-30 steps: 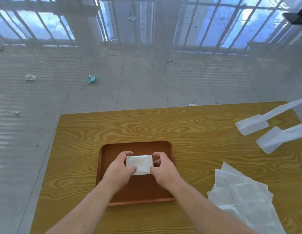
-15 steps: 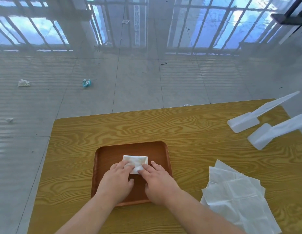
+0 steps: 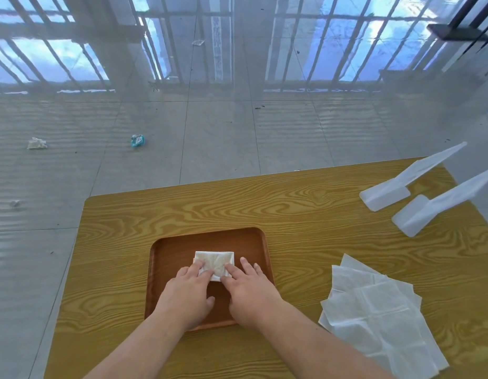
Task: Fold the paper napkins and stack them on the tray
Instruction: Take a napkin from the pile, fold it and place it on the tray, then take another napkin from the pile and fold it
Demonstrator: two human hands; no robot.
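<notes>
Folded napkin (image 3: 215, 262): one white, small rectangle, lying flat inside the brown tray (image 3: 166, 258), in its middle toward the far half. We record both our hands on it, palms down. Left hand (image 3: 189, 289): open, fingers extended, fingertips pressing the napkin's near left corner. Right hand (image 3: 249, 285): open, fingers spread, fingertips pressing the near right corner, the outer fingers resting on the tray floor just beside the napkin. Neither hand grips anything; both forearms reach in from the near edge.

Tray: rounded corners, raised rim, set on the wood-grain table (image 3: 305, 214) near its near edge, left of centre.

Unfolded napkins (image 3: 379, 315): loose overlapping pile of white sheets, flat on the table to the right of the tray, well apart from it, creases showing.

White plastic pieces (image 3: 401, 198): two, at the far right of the table, each with a flat foot on the wood and a long arm slanting up and away; we cannot tell what they are.

Tiled floor (image 3: 210, 132): grey, glossy, beyond the table, reflecting barred windows. Scraps of litter on it: a teal wrapper (image 3: 137, 140) and a pale crumpled scrap (image 3: 36, 143) at far left.
</notes>
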